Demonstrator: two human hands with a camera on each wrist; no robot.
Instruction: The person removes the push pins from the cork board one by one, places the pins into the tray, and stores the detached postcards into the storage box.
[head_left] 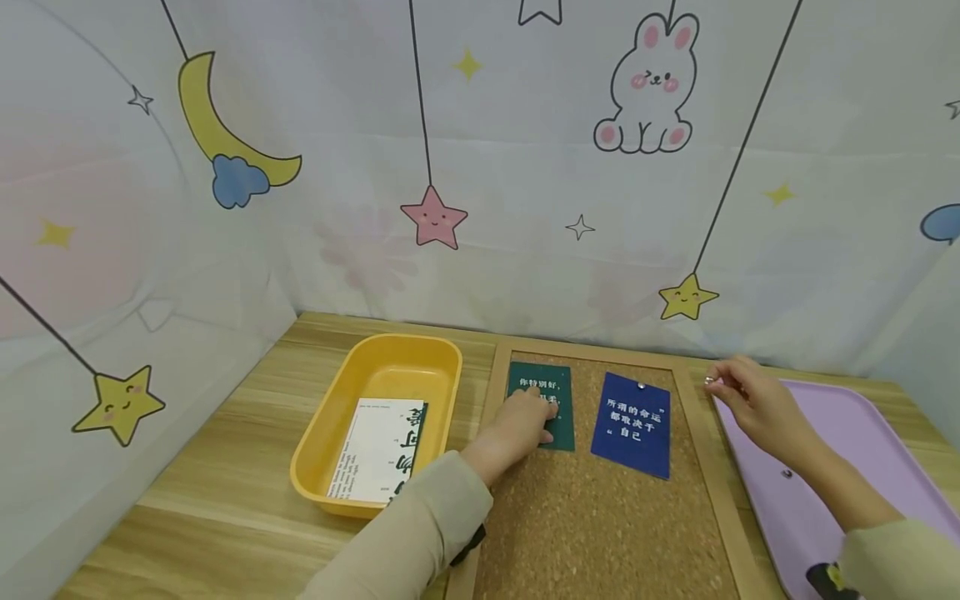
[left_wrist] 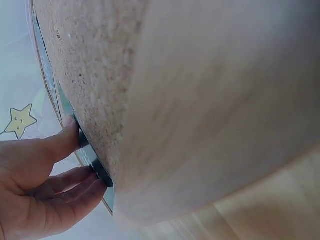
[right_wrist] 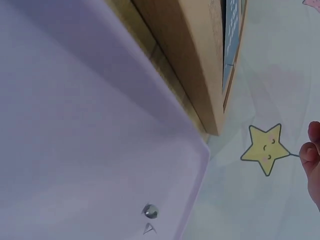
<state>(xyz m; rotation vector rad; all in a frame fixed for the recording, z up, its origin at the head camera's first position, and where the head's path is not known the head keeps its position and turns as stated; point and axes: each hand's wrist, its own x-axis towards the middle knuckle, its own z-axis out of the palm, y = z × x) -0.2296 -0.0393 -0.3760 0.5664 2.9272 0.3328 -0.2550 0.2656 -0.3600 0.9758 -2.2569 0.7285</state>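
My left hand [head_left: 521, 429] rests its fingertips on a dark green card [head_left: 557, 417] with white writing, flat on the upper left of the cork board [head_left: 600, 533]. In the left wrist view, the thumb and fingers [left_wrist: 82, 200] touch the card's face, covering part of it. To the right lies a blue card [head_left: 632, 425], a silver thumbtack [head_left: 641, 386] at its top edge. My right hand [head_left: 765, 408] is raised near the board's upper right corner and pinches a small shiny thumbtack [head_left: 708, 381] between thumb and fingertips.
A purple tray [head_left: 840, 417] stands right of the board, with loose thumbtacks [right_wrist: 150, 211] on it. On the left is a yellow basket [head_left: 303, 475] holding a white card [head_left: 375, 450] with green lettering. A patterned curtain [head_left: 510, 275] hangs behind the table.
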